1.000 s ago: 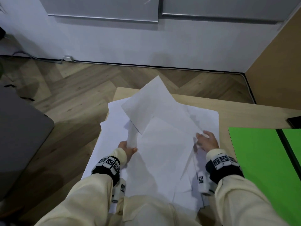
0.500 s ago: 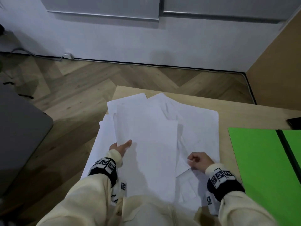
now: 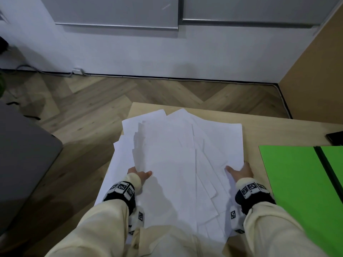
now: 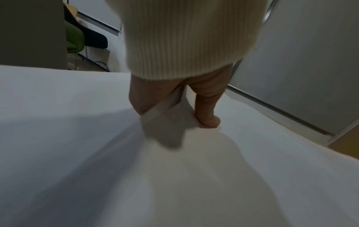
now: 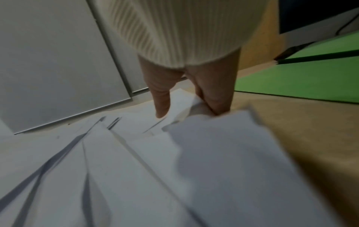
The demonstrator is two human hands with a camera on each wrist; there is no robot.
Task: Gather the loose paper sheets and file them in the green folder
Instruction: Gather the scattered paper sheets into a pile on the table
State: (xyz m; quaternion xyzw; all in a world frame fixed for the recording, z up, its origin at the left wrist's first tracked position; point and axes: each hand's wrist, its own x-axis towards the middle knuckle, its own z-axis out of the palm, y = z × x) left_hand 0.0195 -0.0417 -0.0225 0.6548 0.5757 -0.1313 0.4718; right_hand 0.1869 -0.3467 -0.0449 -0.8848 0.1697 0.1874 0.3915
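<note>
Loose white paper sheets (image 3: 172, 164) lie fanned in an untidy pile on the wooden table (image 3: 269, 134). At the pile's left side my left hand (image 3: 140, 173) pinches the upper sheets, its thumb (image 4: 207, 118) on top and the fingers tucked under the edge. My right hand (image 3: 238, 169) holds the right edge, thumb (image 5: 161, 106) on the paper and fingers (image 5: 217, 99) curled down under that edge. The green folder (image 3: 297, 182) lies open and flat to the right of the pile, a dark spine (image 3: 323, 160) across it.
The pile's left side overhangs the table edge above the wood floor (image 3: 83, 112). A grey furniture block (image 3: 22, 154) stands to the left. A dark flat object (image 3: 335, 138) lies at the far right behind the folder. Bare table separates pile and folder.
The sheet held up a second ago now lies flat on the pile. My right hand has moved out to the pile's right edge, and my left hand has taken the left edge.
</note>
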